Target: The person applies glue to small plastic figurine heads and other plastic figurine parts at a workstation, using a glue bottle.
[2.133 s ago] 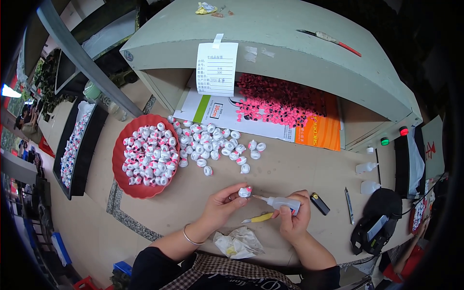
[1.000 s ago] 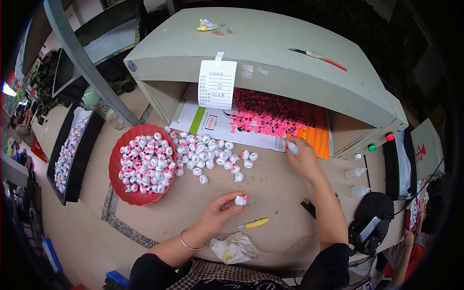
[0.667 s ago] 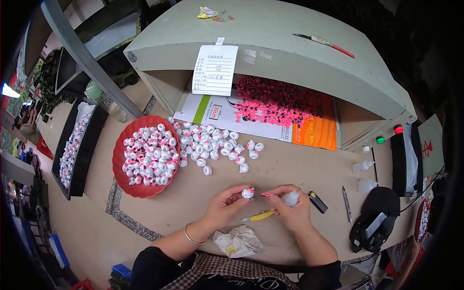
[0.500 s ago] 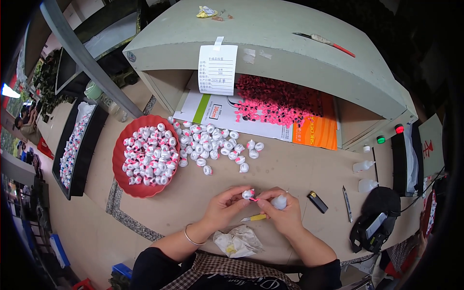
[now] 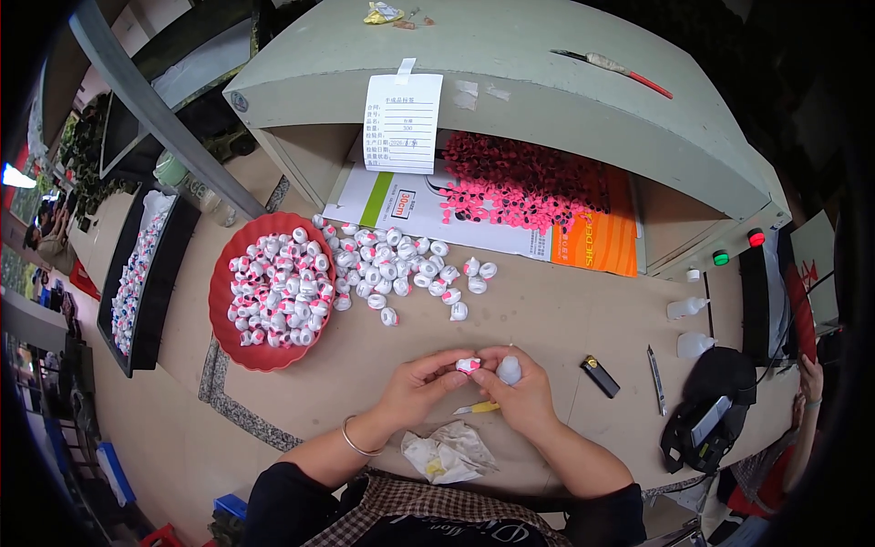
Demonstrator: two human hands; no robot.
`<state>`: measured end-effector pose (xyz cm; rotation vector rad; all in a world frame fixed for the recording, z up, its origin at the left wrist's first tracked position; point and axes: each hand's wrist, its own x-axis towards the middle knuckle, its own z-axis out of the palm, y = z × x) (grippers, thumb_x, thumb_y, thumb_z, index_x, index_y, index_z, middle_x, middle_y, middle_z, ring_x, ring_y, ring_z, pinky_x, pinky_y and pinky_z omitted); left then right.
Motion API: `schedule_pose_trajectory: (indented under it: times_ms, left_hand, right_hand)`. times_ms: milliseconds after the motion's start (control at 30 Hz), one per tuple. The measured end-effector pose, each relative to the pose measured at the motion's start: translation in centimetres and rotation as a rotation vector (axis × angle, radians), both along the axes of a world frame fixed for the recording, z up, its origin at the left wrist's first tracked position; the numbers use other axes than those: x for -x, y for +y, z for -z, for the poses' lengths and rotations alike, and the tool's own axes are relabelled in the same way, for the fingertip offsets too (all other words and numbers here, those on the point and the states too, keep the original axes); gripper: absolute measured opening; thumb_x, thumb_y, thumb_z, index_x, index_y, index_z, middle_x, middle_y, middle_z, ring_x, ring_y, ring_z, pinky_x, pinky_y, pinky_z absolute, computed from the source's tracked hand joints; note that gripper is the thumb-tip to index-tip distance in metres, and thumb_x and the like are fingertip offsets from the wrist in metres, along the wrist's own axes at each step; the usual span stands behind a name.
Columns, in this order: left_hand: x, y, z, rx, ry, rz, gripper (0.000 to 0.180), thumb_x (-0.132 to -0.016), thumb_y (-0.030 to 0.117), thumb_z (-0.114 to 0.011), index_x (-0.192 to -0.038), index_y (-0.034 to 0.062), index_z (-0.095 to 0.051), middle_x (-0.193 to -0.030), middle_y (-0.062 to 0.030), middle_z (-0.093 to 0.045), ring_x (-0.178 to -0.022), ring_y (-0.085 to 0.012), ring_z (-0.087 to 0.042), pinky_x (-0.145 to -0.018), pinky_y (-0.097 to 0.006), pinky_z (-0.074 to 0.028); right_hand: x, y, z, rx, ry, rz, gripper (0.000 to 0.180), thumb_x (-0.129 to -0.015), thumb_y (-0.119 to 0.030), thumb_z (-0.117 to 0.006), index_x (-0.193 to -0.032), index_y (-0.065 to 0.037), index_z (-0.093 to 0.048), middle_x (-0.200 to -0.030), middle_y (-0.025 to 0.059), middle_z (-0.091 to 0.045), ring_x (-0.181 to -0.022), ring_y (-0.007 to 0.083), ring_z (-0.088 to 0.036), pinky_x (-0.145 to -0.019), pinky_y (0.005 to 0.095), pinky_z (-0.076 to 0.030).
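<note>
Between thumb and fingers, my left hand (image 5: 417,390) grips a small white rounded toy part (image 5: 468,365) with pink on it. My right hand (image 5: 524,398) is closed around a small translucent plastic bottle (image 5: 509,370), and its fingertips meet the toy part from the right. Just below my hands lies a yellow-handled tool (image 5: 480,407) with a pale tip. A crumpled white cloth or paper (image 5: 447,453) with a yellow stain rests near the table's front edge. Many similar white-and-pink parts fill a red scalloped bowl (image 5: 221,321); more lie loose (image 5: 390,266) beside it.
Under the grey-green shelf (image 5: 510,73), pink-and-dark small pieces (image 5: 519,187) lie on a printed sheet. To the right are a black lighter (image 5: 599,376), a slim metal tool (image 5: 655,383), two bottles (image 5: 687,308) and a black cap (image 5: 720,392). Another person's hand (image 5: 810,376) shows at far right.
My right hand has shifted left, its fingertips now against the toy part, where the pink piece sits. The bottle moved with it. Another person's arm has come into view at far right.
</note>
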<state>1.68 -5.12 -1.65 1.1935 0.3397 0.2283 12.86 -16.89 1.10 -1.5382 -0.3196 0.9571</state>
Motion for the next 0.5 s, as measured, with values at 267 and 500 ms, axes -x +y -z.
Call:
schedule_pose_trajectory:
  times_ms: [267, 500]
  left_hand:
    - [0.1, -0.01, 0.19, 0.149, 0.028, -0.015, 0.031, -0.083, 0.001, -0.051, -0.114, -0.002, -0.048, -0.106, -0.0109, -0.055, -0.095, -0.0149, -0.053, -0.083, -0.027, -0.045]
    - [0.06, -0.18, 0.4, 0.138, 0.019, -0.022, 0.03, -0.084, 0.002, -0.05, -0.114, -0.0012, -0.048, -0.106, -0.0086, -0.055, -0.095, -0.0131, -0.053, -0.082, -0.026, -0.045]
  right_hand:
    - [-0.78, -0.28, 0.62, -0.076, -0.536, -0.177, 0.017, -0.073, -0.007, -0.064, -0.087, -0.001, -0.058, -0.079, 0.0069, -0.055, -0.071, 0.0164, -0.057, -0.062, 0.0254, -0.045]
    - [-0.57, -0.05, 0.43, -0.074, -0.473, -0.156, 0.015, -0.072, -0.007, -0.064, -0.083, -0.001, -0.057, -0.079, 0.008, -0.056, -0.072, 0.0171, -0.058, -0.063, 0.0268, -0.045]
